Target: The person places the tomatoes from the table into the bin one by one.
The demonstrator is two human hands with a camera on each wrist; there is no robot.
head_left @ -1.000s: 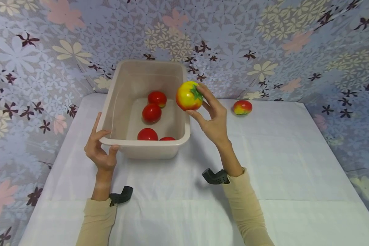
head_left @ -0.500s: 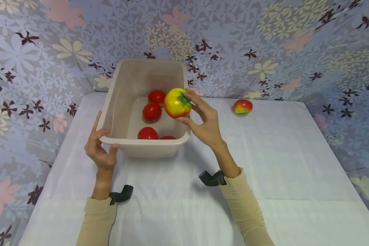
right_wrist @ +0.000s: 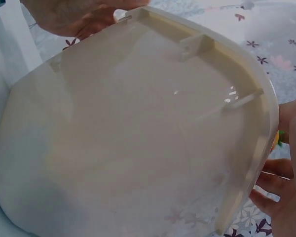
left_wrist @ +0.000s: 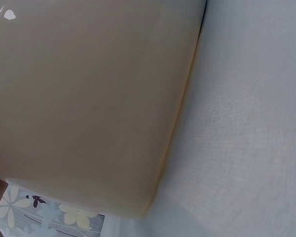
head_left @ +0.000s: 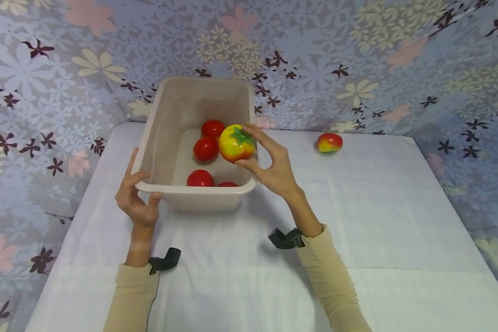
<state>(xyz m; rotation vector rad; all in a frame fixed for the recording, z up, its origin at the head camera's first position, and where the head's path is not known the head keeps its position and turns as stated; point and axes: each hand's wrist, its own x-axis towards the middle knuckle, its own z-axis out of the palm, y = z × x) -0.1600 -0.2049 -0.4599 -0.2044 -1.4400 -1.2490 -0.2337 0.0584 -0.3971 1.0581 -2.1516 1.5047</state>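
Note:
A yellow and red tomato with a green star-shaped calyx is between the thumb and fingers of my right hand, over the right side of a beige plastic tub. My left hand pinches the tub's near left corner, with the thumb at the front rim and a finger over the edge. Several red tomatoes lie inside; the near rim partly hides two of them. The left wrist view is filled mostly by the tub's outer wall. In the right wrist view, the wall hides most of the held tomato.
A small red and yellow fruit lies on the white-covered table, right of the tub near the back edge. Flower-patterned fabric rises behind the table and along its sides.
My right hand has carried the yellow and red tomato left and slightly down, from beside the right rim to over the tub's inside. My left hand has kept its hold on the corner.

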